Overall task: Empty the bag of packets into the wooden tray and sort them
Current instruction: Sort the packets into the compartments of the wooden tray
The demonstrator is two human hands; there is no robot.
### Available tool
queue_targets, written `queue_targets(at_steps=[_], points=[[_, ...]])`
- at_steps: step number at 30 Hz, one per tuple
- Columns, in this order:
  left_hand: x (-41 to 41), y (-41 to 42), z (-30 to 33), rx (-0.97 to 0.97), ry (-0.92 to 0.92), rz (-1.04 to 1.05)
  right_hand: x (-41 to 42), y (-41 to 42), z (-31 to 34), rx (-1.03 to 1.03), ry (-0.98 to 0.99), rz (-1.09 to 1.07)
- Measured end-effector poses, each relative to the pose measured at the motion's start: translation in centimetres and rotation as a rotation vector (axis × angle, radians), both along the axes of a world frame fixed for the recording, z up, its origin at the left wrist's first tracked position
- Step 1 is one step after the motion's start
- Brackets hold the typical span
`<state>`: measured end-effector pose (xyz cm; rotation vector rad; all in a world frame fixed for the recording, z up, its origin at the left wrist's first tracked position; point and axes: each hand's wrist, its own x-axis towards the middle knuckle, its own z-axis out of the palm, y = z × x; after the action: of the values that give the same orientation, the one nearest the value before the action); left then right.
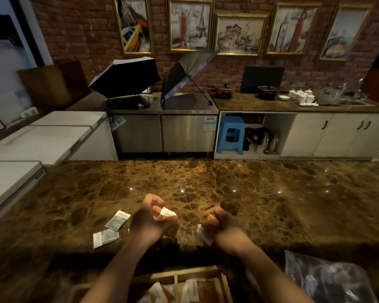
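A: What were the hands doing at that moment?

B: Both were raised over the marbled brown surface (228, 182). The left hand (150, 224) was curled around a brown packet (170, 225) with a white end poking out between the fingers. The right hand (222, 224) was closed in a fist on another brown packet (211, 219), and a white packet edge (204, 235) stuck out below that fist.

A: Were the two hands touching?

B: No, they were apart, side by side, with bare surface showing between them.

A: Where was the wooden tray (184, 274)?

B: At the bottom of the view, nearest the person, between the forearms. It had dividers, and several brown and white packets (204, 289) lay in its compartments. The view was blurred there, so I could not tell how many.

A: And the bag?

B: A crumpled clear plastic bag (324, 278) lay on the surface at the lower right, just beside the right forearm. I could not tell whether anything was inside it.

A: Anything loose on the surface?

B: Two grey and white packets lay flat to the left of the left hand. One (118, 220) sat farther from the person, the other (105, 237) nearer, close together but I could not tell if they touched.
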<state>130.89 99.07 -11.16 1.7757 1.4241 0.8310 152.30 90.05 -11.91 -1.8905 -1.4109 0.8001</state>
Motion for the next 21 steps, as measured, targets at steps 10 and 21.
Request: queue_targets(at_steps=[10, 21], points=[[-4.2, -6.4, 0.8, 0.041, -0.003, 0.003, -4.2, -4.8, 2.8, 0.008, -0.035, 0.255], [-6.7, -10.8, -1.1, -0.06, 0.259, -0.257, -5.2, -7.6, 1.5, -0.134, -0.49, 0.295]])
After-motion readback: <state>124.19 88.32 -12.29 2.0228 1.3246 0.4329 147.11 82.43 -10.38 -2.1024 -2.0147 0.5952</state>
